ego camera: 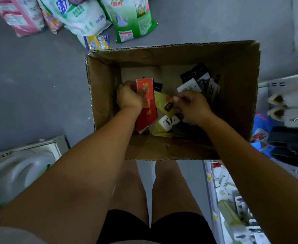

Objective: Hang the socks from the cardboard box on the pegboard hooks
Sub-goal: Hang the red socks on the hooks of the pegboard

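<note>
An open cardboard box (236, 55) stands on the grey floor in front of my legs. Inside lie several packaged socks: red ones (147, 118) at the left, a yellow-green pair (161, 103) in the middle, black and white pairs (195, 76) at the far right. My left hand (128, 97) grips a red-carded sock pack (144, 86), thumb across its card. My right hand (191, 105) reaches into the box and pinches the top of the yellow-green pair. No pegboard is in view.
Big detergent bags (127, 16) lie on the floor beyond the box. Shelf edges flank me: a metal shelf (30, 150) at the left, slippers (289, 106) and black goods at the right, small packaged items (233, 199) at the lower right.
</note>
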{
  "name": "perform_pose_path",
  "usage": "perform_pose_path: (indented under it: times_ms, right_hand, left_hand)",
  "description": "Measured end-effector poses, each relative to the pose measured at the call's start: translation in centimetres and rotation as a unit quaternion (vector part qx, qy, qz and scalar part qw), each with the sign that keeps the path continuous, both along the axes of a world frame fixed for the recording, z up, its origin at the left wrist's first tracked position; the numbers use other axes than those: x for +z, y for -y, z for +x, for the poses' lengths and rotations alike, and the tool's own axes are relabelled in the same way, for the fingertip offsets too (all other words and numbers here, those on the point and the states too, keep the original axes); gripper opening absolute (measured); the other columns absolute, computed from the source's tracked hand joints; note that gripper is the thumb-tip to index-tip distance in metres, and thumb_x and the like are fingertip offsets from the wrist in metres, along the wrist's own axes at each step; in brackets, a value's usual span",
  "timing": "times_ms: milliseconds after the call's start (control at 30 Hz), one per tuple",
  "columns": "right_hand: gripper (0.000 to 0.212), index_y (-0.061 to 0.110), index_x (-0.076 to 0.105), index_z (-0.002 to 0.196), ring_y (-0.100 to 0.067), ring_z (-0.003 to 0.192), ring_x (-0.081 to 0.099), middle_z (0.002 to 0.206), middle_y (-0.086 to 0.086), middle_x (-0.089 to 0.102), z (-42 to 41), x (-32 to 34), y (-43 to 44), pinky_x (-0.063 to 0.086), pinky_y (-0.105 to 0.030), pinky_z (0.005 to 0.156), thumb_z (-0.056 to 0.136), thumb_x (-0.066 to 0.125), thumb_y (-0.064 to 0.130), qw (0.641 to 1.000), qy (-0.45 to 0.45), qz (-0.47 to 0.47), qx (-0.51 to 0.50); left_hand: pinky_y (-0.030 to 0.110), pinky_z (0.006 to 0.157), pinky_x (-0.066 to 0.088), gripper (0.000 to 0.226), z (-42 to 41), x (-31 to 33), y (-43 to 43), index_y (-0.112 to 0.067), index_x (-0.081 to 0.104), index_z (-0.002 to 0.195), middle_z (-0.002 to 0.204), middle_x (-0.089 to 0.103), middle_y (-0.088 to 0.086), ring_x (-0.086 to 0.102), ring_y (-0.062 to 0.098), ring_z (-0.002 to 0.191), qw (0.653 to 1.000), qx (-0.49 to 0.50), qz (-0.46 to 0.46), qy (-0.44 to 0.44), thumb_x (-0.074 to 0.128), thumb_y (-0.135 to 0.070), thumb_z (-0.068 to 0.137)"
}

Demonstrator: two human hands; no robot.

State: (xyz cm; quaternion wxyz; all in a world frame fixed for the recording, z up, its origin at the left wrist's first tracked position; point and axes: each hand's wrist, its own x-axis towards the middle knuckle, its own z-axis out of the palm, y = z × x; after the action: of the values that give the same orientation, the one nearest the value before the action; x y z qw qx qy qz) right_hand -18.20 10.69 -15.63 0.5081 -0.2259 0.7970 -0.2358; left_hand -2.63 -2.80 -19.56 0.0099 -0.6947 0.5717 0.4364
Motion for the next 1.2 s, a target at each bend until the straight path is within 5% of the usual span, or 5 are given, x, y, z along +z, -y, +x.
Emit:
perform_pose_path:
  times_ms: [233, 367, 533, 733, 1200]
  right_hand:
    - [0.018, 0.011, 0.070, 0.097, -0.010, 0.082, 0.071, 0.091, -0.005, 0.074, -0.1, 6.6, -1.2, 0.056, -0.016, 0.065, 0.100, 0.058, 0.023, 0.993, 0.036, -0.046, -0.101]
    - [0.017, 0.006, 0.073, 0.103, -0.022, 0.090, 0.073, 0.096, -0.012, 0.075, -0.1, 8.5, -1.6, 0.061, -0.028, 0.079, 0.099, 0.061, 0.017, 0.979, 0.081, -0.074, -0.174]
    - [0.013, 0.017, 0.071, 0.098, -0.005, 0.072, 0.070, 0.087, -0.003, 0.074, -0.2, 9.9, -1.7, 0.055, -0.015, 0.066, 0.098, 0.060, 0.010, 0.962, 0.091, -0.107, -0.235]
    - [0.014, 0.023, 0.071, 0.106, -0.009, 0.087, 0.071, 0.092, 0.009, 0.073, 0.2, 14.0, -1.8, 0.057, -0.018, 0.074, 0.098, 0.061, 0.017, 0.968, -0.023, -0.174, -0.180]
    - [0.016, 0.035, 0.066, 0.103, 0.000, 0.095, 0.066, 0.094, 0.027, 0.066, 3.7, 30.1, -1.9, 0.056, -0.019, 0.079, 0.095, 0.066, 0.021, 0.931, -0.185, -0.311, -0.046]
  left_hand:
    - [0.036, 0.091, 0.053, 0.019, 0.3, 0.6, 0.2, -0.014, 0.058, 0.097, 0.105, 0.068, 0.009, 0.064, 0.024, 0.101, 0.995, 0.001, 0.029, -0.091, 0.075, -0.016, 0.090]
    - [0.034, 0.088, 0.051, 0.033, -1.1, -0.1, 0.4, -0.013, 0.054, 0.103, 0.098, 0.065, 0.006, 0.061, 0.020, 0.094, 0.996, -0.022, 0.038, -0.080, 0.081, -0.017, 0.085]
    - [0.039, 0.090, 0.055, 0.013, -1.7, 0.6, -0.9, -0.022, 0.064, 0.084, 0.093, 0.069, -0.002, 0.066, 0.019, 0.094, 0.993, -0.024, 0.041, -0.110, 0.077, -0.020, 0.088]
    - [0.017, 0.072, 0.056, 0.011, 0.2, 11.6, -2.9, -0.025, 0.071, 0.093, 0.095, 0.071, -0.011, 0.068, -0.005, 0.086, 0.961, -0.090, 0.044, -0.257, 0.076, -0.017, 0.089]
    - [0.022, 0.076, 0.057, 0.028, 3.8, 30.8, -2.3, -0.024, 0.077, 0.102, 0.093, 0.079, -0.010, 0.072, 0.005, 0.088, 0.897, -0.154, 0.021, -0.413, 0.076, -0.003, 0.084]
